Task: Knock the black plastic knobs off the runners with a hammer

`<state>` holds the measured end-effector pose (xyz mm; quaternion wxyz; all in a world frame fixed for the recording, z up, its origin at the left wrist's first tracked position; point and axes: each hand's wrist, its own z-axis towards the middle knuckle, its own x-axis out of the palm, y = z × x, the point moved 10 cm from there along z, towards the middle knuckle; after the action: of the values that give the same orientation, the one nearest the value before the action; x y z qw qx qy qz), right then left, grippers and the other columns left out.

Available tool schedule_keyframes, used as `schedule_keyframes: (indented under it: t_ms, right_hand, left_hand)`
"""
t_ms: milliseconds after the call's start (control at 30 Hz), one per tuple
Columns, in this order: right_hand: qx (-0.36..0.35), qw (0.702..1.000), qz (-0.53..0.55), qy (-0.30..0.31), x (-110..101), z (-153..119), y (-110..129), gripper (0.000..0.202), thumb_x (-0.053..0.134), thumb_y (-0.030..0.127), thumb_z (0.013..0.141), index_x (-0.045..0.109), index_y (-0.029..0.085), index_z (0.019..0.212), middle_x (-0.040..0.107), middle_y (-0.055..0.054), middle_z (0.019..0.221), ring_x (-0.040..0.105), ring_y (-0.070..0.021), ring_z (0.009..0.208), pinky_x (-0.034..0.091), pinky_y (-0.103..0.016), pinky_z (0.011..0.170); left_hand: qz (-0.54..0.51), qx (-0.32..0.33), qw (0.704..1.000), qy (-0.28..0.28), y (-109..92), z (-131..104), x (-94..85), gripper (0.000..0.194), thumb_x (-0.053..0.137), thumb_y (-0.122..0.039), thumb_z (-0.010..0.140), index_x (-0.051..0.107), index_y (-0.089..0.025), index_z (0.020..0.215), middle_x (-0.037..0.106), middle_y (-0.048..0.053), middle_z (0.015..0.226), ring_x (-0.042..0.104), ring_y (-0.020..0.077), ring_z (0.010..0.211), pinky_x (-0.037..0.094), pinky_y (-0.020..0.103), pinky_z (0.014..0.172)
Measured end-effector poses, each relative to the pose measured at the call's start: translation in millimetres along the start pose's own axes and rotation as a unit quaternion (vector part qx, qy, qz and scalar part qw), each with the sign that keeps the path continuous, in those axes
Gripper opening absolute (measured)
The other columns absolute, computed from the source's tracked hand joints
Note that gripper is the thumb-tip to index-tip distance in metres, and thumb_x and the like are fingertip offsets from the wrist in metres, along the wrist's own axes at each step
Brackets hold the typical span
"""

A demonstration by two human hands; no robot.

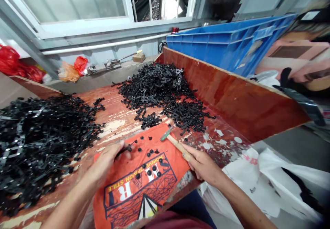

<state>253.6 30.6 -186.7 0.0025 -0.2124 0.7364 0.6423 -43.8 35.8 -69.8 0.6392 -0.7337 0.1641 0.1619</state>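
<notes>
My right hand is wrapped round the wooden handle of a small hammer with a green head. The hammer head is over the far edge of an orange printed cloth. Over the left side of the cloth, my left hand is closed on a small black part, partly hidden and blurred by the fingers. Several round black pieces lie scattered on the cloth between my hands.
A big heap of black linked parts covers the table's left side; another black pile lies at the back. A red wooden board walls the right side, with a blue crate behind. White sacks are at lower right.
</notes>
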Motion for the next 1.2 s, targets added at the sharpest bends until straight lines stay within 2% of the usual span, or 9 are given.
schedule_keyframes:
  t_ms: [167,267,367,500,700,833,933,1033,1200]
  right_hand:
    - [-0.010,1.000,-0.006,-0.017,-3,-1,4,0.055,0.045,0.043,0.099,0.043,0.026,0.151,0.039,0.008,0.055,0.040,-0.0104,0.038,0.028,-0.018,0.037]
    - [-0.014,1.000,-0.019,-0.017,-3,-2,9,0.054,0.047,0.044,0.099,0.044,0.027,0.150,0.039,0.008,0.054,0.040,-0.0110,0.038,0.028,-0.019,0.038]
    - [-0.017,0.999,-0.033,-0.018,-4,-4,14,0.054,0.046,0.044,0.099,0.045,0.027,0.150,0.039,0.008,0.052,0.042,-0.0121,0.039,0.031,-0.020,0.040]
    - [-0.033,0.998,-0.050,-0.029,-7,-6,22,0.052,0.046,0.042,0.099,0.050,0.024,0.148,0.050,0.006,0.054,0.047,-0.0139,0.042,0.036,-0.022,0.044]
    - [-0.055,0.994,-0.079,-0.047,-10,-7,27,0.048,0.047,0.037,0.098,0.052,0.029,0.145,0.069,0.002,0.074,0.063,-0.0183,0.060,0.047,-0.025,0.056]
    - [-0.083,0.992,-0.079,-0.044,-11,-6,30,0.048,0.048,0.035,0.098,0.053,0.026,0.145,0.074,-0.003,0.104,0.069,-0.0228,0.090,0.052,-0.031,0.081]
    - [-0.093,0.992,-0.072,-0.040,-10,-5,30,0.049,0.048,0.035,0.097,0.053,0.025,0.145,0.068,-0.004,0.126,0.063,-0.0254,0.113,0.048,-0.035,0.096]
    - [-0.072,0.994,-0.075,-0.041,-10,-5,27,0.050,0.047,0.037,0.097,0.053,0.027,0.145,0.070,-0.004,0.120,0.066,-0.0262,0.107,0.052,-0.035,0.086]
    - [-0.048,0.996,-0.055,-0.044,-8,-6,24,0.050,0.049,0.038,0.096,0.053,0.027,0.145,0.074,-0.003,0.088,0.068,-0.0221,0.075,0.049,-0.026,0.059]
  left_hand:
    - [-0.055,-0.038,0.997,0.024,12,1,1.4,0.035,0.070,-0.055,0.074,0.067,-0.020,0.073,0.069,0.002,0.073,0.057,0.0172,0.070,0.042,0.025,0.067]
    - [-0.027,-0.022,0.998,0.049,11,2,3.0,0.041,0.065,-0.059,0.078,0.059,-0.020,0.067,0.061,-0.001,0.061,0.050,0.0133,0.056,0.037,0.024,0.058]
    - [0.000,-0.021,0.999,0.032,9,1,-1.2,0.044,0.062,-0.061,0.079,0.054,-0.020,0.064,0.052,-0.004,0.055,0.043,0.0119,0.050,0.033,0.025,0.054]
    - [-0.030,-0.035,0.999,-0.024,9,0,-10.2,0.039,0.065,-0.058,0.075,0.058,-0.020,0.070,0.054,-0.002,0.061,0.047,0.0143,0.058,0.036,0.025,0.055]
    - [-0.019,-0.085,0.996,-0.002,14,4,-1.5,0.045,0.075,-0.061,0.062,0.067,-0.020,0.077,0.050,-0.006,0.053,0.036,0.0105,0.047,0.023,0.023,0.046]
    - [-0.014,-0.080,0.996,-0.023,19,10,-2.8,0.051,0.077,-0.060,0.060,0.075,-0.017,0.087,0.071,0.002,0.071,0.054,0.0154,0.058,0.036,0.024,0.054]
    - [-0.016,-0.054,0.998,-0.013,25,17,1.4,0.050,0.078,-0.057,0.063,0.076,-0.016,0.091,0.077,0.007,0.092,0.065,0.0229,0.079,0.046,0.029,0.070]
    - [-0.013,-0.038,0.999,0.004,31,23,7.6,0.049,0.076,-0.056,0.067,0.075,-0.016,0.094,0.077,0.009,0.102,0.067,0.0270,0.091,0.048,0.032,0.080]
    - [0.003,-0.023,0.999,0.035,36,29,18.3,0.045,0.073,-0.056,0.071,0.076,-0.018,0.094,0.077,0.008,0.101,0.068,0.0277,0.090,0.050,0.033,0.080]
